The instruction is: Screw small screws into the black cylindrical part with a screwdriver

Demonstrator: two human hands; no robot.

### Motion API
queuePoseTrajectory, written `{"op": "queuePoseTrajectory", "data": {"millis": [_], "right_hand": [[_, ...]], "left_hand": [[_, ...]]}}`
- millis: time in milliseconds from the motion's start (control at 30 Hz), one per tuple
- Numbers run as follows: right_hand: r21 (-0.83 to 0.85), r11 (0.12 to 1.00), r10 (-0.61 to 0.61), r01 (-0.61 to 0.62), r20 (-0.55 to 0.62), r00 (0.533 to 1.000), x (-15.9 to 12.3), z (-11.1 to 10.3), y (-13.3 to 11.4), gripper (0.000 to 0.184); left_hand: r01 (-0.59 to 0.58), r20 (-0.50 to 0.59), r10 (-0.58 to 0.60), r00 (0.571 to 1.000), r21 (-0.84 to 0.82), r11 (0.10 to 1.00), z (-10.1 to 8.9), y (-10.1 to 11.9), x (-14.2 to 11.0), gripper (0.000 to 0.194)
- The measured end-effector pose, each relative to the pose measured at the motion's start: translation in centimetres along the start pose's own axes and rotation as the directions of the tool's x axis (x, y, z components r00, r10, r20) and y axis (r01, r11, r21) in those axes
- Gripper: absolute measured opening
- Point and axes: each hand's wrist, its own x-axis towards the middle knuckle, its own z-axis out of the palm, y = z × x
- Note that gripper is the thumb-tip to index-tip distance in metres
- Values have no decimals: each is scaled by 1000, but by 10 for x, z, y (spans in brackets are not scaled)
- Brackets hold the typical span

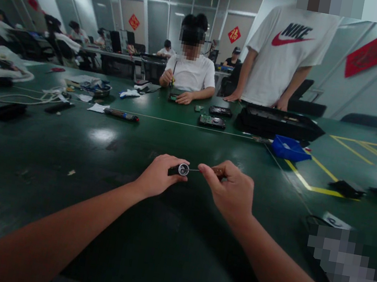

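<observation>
My left hand (157,175) is closed around a small dark cylindrical part (183,170), held above the green table with its round, silvery open end facing me. In my right hand (236,191) is a thin-shafted screwdriver (218,171); its brownish handle is mostly covered by my fingers. The slim metal shaft points left and reaches the right side of the cylinder's rim. Whether the tip goes inside or only touches the edge, I cannot tell.
A blue bin (291,149) and a long black housing (279,123) stand at the back right. Hard drives (212,122) lie near a seated co-worker (189,70). Another person (287,56) stands behind the housing. To the left are an electric screwdriver (122,114) and a white cable (41,98).
</observation>
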Motion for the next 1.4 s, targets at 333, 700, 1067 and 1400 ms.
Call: {"op": "queuePoseTrajectory", "data": {"millis": [333, 700, 1067, 1400], "right_hand": [[120, 985, -144, 121, 210, 967, -1, -5, -6, 16], [447, 865, 173, -228, 161, 972, 0, 6, 0, 20], [681, 551, 447, -483, 247, 860, 6, 23, 28, 29], [414, 868, 250, -273, 111, 962, 1, 9, 2, 25]], "left_hand": [[21, -15, -21, 1000, 1, 1000, 1, -2, -1, 37], [44, -24, -44, 999, -8, 999, 1, -1, -1, 38], [18, 16, -18, 1000, 26, 999, -1, -4, 2, 38], [43, 9, -43, 999, 28, 999, 1, -2, 1, 39]]}}
